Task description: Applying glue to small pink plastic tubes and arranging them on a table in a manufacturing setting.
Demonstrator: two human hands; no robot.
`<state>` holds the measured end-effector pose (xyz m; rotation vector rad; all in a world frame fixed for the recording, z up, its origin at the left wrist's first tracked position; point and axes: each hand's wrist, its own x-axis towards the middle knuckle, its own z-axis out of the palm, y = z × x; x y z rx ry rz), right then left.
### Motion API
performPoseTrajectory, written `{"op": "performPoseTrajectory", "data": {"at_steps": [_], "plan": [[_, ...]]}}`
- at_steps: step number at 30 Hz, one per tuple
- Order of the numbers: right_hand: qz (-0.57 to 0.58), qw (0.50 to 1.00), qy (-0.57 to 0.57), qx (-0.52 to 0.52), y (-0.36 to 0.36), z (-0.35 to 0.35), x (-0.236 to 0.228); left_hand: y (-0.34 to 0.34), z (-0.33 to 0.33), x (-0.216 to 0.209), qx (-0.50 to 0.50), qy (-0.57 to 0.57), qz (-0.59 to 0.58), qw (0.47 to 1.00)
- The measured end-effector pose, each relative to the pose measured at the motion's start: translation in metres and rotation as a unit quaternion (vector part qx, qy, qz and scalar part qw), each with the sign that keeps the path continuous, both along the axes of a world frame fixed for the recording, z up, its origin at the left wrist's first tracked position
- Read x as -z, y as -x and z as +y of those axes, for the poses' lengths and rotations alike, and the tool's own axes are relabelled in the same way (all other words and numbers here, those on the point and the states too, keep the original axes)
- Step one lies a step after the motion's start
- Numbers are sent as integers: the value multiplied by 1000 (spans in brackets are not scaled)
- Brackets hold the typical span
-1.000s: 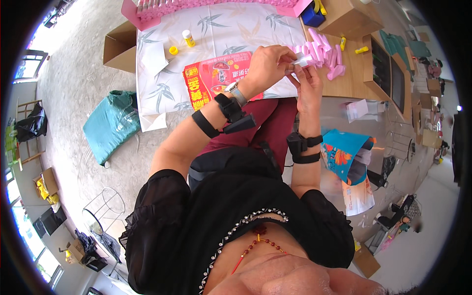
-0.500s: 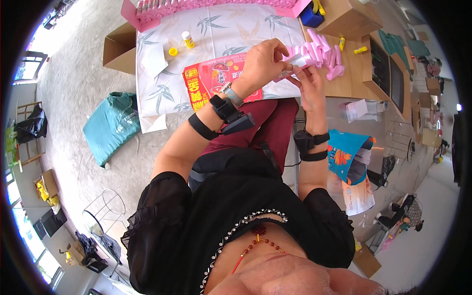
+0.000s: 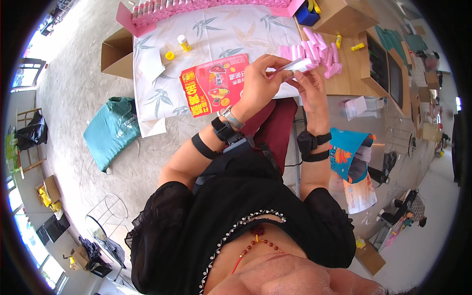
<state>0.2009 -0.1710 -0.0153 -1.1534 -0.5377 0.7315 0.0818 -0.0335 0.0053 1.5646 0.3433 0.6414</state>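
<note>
Both hands meet over the near right edge of the cloth-covered table. A small pink-and-white tube (image 3: 304, 64) is pinched in the fingertips of my right hand (image 3: 311, 87). Beside it, the closed fingers of my left hand (image 3: 265, 78) touch a thin pale strip (image 3: 290, 65) that lies along the tube; whether it is stuck to the tube I cannot tell. Just beyond my hands lies a loose pile of pink tubes (image 3: 314, 48). A red and yellow printed cardboard sheet (image 3: 211, 83) rests left of them, partly under my left wrist.
At the back a pink box (image 3: 129, 22) holds rows of pink tubes. A glue stick (image 3: 184, 43) stands uncapped near its yellow cap (image 3: 170, 56) and white paper (image 3: 151, 66). Cardboard boxes (image 3: 351, 17) and a blue holder (image 3: 307, 15) stand right. A teal bundle (image 3: 112, 130) lies on the floor.
The tube has turned to lie more level between my hands, and the pale strip shows more clearly along it. My left hand has shifted slightly down and toward the right; more of the printed sheet is visible.
</note>
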Motion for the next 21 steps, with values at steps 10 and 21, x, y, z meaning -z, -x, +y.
{"op": "performPoseTrajectory", "data": {"at_steps": [10, 21], "plan": [[32, 997, -65, 5, 15, 3, -14, 5, -20, -6, -86, -51, -104, 989], [-13, 994, -108, -22, 26, 7, -32, 21, -8, -12, -113, -249, -173, 946]]}}
